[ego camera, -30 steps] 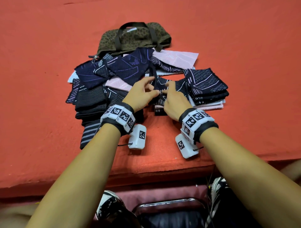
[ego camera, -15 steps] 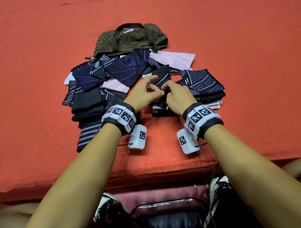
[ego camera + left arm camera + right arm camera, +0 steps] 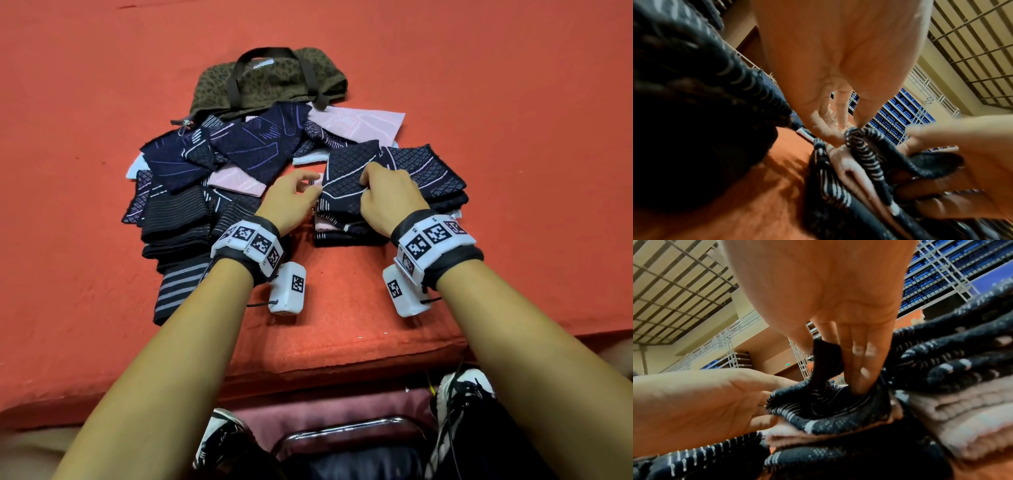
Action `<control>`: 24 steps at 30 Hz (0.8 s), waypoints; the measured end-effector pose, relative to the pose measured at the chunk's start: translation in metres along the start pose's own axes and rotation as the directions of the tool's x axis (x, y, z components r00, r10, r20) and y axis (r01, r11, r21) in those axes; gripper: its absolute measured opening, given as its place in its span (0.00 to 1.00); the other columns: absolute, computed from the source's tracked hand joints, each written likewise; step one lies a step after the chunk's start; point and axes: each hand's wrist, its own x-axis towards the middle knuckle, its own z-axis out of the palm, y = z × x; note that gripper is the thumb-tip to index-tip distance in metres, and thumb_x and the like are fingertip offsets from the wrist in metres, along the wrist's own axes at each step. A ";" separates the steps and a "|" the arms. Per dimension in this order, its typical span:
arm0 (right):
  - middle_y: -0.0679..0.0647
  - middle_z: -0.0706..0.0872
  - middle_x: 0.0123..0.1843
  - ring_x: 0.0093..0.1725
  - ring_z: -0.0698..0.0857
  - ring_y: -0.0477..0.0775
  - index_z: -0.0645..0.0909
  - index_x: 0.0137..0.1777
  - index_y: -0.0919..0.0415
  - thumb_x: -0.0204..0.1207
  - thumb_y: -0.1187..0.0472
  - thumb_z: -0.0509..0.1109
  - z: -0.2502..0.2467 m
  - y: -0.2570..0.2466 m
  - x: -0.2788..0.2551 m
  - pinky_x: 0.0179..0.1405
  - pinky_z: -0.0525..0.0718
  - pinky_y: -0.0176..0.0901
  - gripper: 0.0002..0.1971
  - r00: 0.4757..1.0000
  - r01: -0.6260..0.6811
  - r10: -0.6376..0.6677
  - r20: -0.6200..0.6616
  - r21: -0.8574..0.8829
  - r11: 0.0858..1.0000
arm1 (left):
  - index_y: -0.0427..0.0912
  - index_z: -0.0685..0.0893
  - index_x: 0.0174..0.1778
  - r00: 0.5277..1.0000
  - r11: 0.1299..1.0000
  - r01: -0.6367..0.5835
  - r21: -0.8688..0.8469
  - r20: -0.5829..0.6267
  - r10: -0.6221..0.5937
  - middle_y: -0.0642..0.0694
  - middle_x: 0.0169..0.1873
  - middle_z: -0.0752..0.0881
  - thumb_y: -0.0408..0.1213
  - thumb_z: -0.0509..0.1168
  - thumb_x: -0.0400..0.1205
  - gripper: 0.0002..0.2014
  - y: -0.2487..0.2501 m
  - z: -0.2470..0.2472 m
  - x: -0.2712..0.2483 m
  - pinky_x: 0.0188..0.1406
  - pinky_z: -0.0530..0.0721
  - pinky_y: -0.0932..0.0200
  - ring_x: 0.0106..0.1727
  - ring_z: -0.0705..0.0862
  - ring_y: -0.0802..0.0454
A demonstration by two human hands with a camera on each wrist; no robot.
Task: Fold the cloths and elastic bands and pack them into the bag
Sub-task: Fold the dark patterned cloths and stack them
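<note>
A dark cloth with a diamond pattern [image 3: 346, 171] lies partly folded on a small stack of folded cloths [image 3: 342, 233] near the table's front edge. My left hand [image 3: 313, 186] pinches its left edge, thumb above and fingers below [image 3: 849, 131]. My right hand [image 3: 364, 181] grips a raised fold of the same cloth [image 3: 826, 356] between thumb and fingers [image 3: 830, 369]. An olive leopard-print bag [image 3: 270, 78] with dark handles lies flat at the back, its opening hidden. Between bag and hands sits a loose heap of navy and pink cloths [image 3: 239, 147].
A taller stack of folded dark cloths [image 3: 435, 178] stands just right of my right hand. Another folded stack with striped pieces [image 3: 178, 233] lies to the left. The orange table cover [image 3: 513, 137] ends at a front edge [image 3: 342, 353], with a chair and shoes below.
The dark cloth, held up narrow between both hands before, now lies spread over the small stack. My right hand has shifted right and my left hand slightly left.
</note>
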 end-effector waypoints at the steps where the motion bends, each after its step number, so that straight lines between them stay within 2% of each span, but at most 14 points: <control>1: 0.67 0.84 0.53 0.53 0.82 0.72 0.78 0.58 0.62 0.75 0.66 0.58 -0.001 0.001 -0.001 0.55 0.83 0.57 0.13 1.000 -0.005 0.005 0.017 -0.013 1.000 | 0.46 0.85 0.63 1.000 1.000 -0.002 0.007 0.004 0.002 0.49 0.34 0.83 0.42 0.66 0.81 0.15 0.000 0.001 0.001 0.35 0.81 0.58 0.30 0.81 0.54; 3: 0.66 0.84 0.55 0.55 0.82 0.72 0.78 0.59 0.60 0.73 0.66 0.59 -0.002 0.002 -0.002 0.56 0.83 0.57 0.15 0.998 -0.003 0.005 0.062 -0.037 0.999 | 0.50 0.86 0.60 1.000 0.999 -0.012 0.049 0.003 0.012 0.49 0.37 0.87 0.48 0.65 0.78 0.16 0.002 0.003 0.002 0.46 0.87 0.51 0.38 0.87 0.50; 5: 0.65 0.85 0.56 0.56 0.83 0.70 0.77 0.60 0.59 0.73 0.64 0.60 -0.002 0.003 -0.002 0.56 0.83 0.56 0.16 0.994 -0.003 0.010 0.110 -0.062 0.998 | 0.51 0.87 0.60 1.000 0.997 -0.022 0.077 0.023 0.021 0.47 0.44 0.90 0.51 0.66 0.76 0.18 0.005 0.006 0.001 0.57 0.88 0.44 0.48 0.90 0.47; 7: 0.65 0.85 0.56 0.56 0.83 0.70 0.76 0.62 0.61 0.73 0.63 0.62 -0.002 0.003 -0.002 0.55 0.84 0.55 0.17 0.988 -0.011 0.024 0.150 -0.084 0.996 | 0.52 0.86 0.61 0.999 0.992 -0.025 0.121 0.022 0.023 0.51 0.43 0.88 0.51 0.66 0.79 0.16 0.006 0.007 0.002 0.59 0.87 0.43 0.48 0.88 0.49; 9: 0.66 0.84 0.57 0.56 0.83 0.70 0.74 0.64 0.61 0.73 0.61 0.63 -0.003 0.004 -0.003 0.53 0.83 0.54 0.18 0.983 -0.018 0.039 0.180 -0.116 0.993 | 0.54 0.85 0.62 1.000 0.990 -0.019 0.142 0.014 0.017 0.53 0.41 0.85 0.52 0.67 0.78 0.17 0.007 0.007 0.001 0.58 0.87 0.46 0.47 0.87 0.51; 12: 0.66 0.84 0.57 0.57 0.83 0.70 0.72 0.63 0.61 0.73 0.61 0.63 -0.002 0.004 -0.005 0.51 0.82 0.53 0.18 0.975 -0.018 0.047 0.216 -0.137 0.990 | 0.46 0.84 0.66 1.000 0.991 0.005 0.132 0.020 -0.008 0.54 0.39 0.83 0.47 0.70 0.82 0.17 0.009 0.007 0.000 0.53 0.85 0.55 0.41 0.84 0.57; 14: 0.67 0.84 0.59 0.58 0.83 0.71 0.70 0.68 0.60 0.73 0.61 0.63 0.002 0.004 -0.006 0.56 0.83 0.57 0.22 0.971 -0.026 0.051 0.235 -0.112 0.993 | 0.43 0.85 0.63 0.999 0.986 0.006 0.165 0.036 -0.012 0.53 0.40 0.84 0.44 0.70 0.83 0.14 0.010 0.008 0.000 0.47 0.83 0.61 0.39 0.83 0.59; 16: 0.67 0.83 0.60 0.60 0.83 0.71 0.64 0.75 0.58 0.74 0.61 0.63 0.004 0.004 -0.008 0.60 0.83 0.59 0.28 0.972 -0.036 0.058 0.230 -0.098 0.994 | 0.45 0.85 0.56 0.997 0.981 0.009 0.192 0.072 -0.023 0.49 0.42 0.88 0.42 0.69 0.83 0.08 0.011 0.007 -0.001 0.48 0.87 0.59 0.39 0.86 0.56; 18: 0.68 0.82 0.61 0.60 0.82 0.72 0.59 0.80 0.55 0.75 0.63 0.62 0.006 0.005 -0.008 0.61 0.82 0.61 0.32 0.977 -0.037 0.056 0.206 -0.095 0.995 | 0.43 0.85 0.56 0.993 0.987 0.035 0.155 0.105 -0.052 0.43 0.43 0.90 0.39 0.70 0.83 0.08 0.011 0.007 -0.002 0.51 0.89 0.54 0.42 0.90 0.52; 19: 0.67 0.82 0.61 0.60 0.82 0.72 0.58 0.81 0.54 0.76 0.63 0.62 0.007 0.006 -0.008 0.61 0.82 0.61 0.33 0.979 -0.030 0.049 0.197 -0.096 0.995 | 0.40 0.85 0.59 0.992 0.989 0.042 0.141 0.112 -0.058 0.43 0.40 0.90 0.37 0.70 0.83 0.10 0.011 0.006 -0.004 0.46 0.89 0.59 0.38 0.90 0.57; 21: 0.68 0.82 0.61 0.60 0.82 0.72 0.58 0.81 0.52 0.76 0.64 0.62 0.008 0.007 -0.008 0.60 0.83 0.61 0.32 0.983 -0.008 0.027 0.183 -0.105 0.994 | 0.33 0.82 0.63 0.991 0.992 0.044 0.116 0.119 -0.058 0.48 0.31 0.83 0.32 0.68 0.84 0.13 0.014 0.006 -0.008 0.27 0.80 0.72 0.23 0.83 0.67; 22: 0.68 0.82 0.61 0.60 0.82 0.73 0.59 0.80 0.53 0.77 0.64 0.62 0.008 0.007 -0.008 0.60 0.83 0.60 0.31 0.985 -0.006 0.025 0.172 -0.112 0.994 | 0.31 0.80 0.63 0.990 0.994 0.056 0.090 0.124 -0.067 0.49 0.30 0.81 0.29 0.67 0.84 0.13 0.016 0.007 -0.009 0.22 0.76 0.74 0.20 0.81 0.67; 24: 0.68 0.82 0.59 0.59 0.82 0.73 0.62 0.78 0.55 0.77 0.65 0.61 0.008 0.007 -0.009 0.56 0.82 0.58 0.28 0.988 -0.010 0.031 0.152 -0.137 0.991 | 0.31 0.77 0.63 0.987 0.996 0.082 0.042 0.135 -0.087 0.48 0.32 0.80 0.26 0.66 0.84 0.12 0.018 0.009 -0.012 0.17 0.75 0.73 0.18 0.80 0.66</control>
